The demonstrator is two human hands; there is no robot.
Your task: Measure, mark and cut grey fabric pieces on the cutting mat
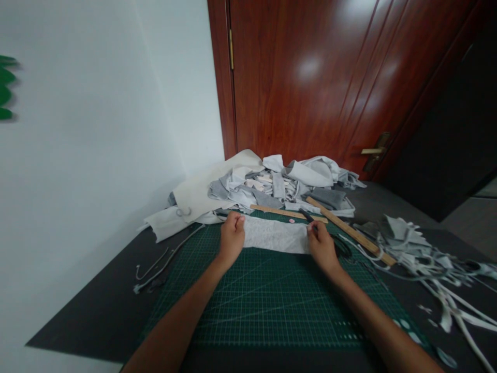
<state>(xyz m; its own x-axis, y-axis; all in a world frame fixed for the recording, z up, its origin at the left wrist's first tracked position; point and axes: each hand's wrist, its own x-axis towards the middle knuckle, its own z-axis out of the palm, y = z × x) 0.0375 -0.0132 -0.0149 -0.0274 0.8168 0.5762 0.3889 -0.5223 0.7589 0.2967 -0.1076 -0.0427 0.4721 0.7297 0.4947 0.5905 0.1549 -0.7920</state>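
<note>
A light grey strip of fabric [276, 235] stretches between my two hands over the far part of a green cutting mat [264, 300]. Its left end is pinched by my left hand [233, 237], thumb on top. My right hand [322, 246] grips the right end the same way. Just beyond the strip lie a short wooden ruler [287, 212] and a small pink piece [291, 220]. Beside my right hand are dark scissors [342, 247], partly hidden by that hand. A longer wooden ruler [351, 230] lies slantwise to the right.
Heaped white and grey fabric pieces [272, 184] lie at the back against the wooden door [295, 93]. Thin fabric offcuts [423, 259] are tangled at the right. Loose cords [171, 259] rest on the dark table [116, 305], left of the mat. A white wall [97, 155] borders the left.
</note>
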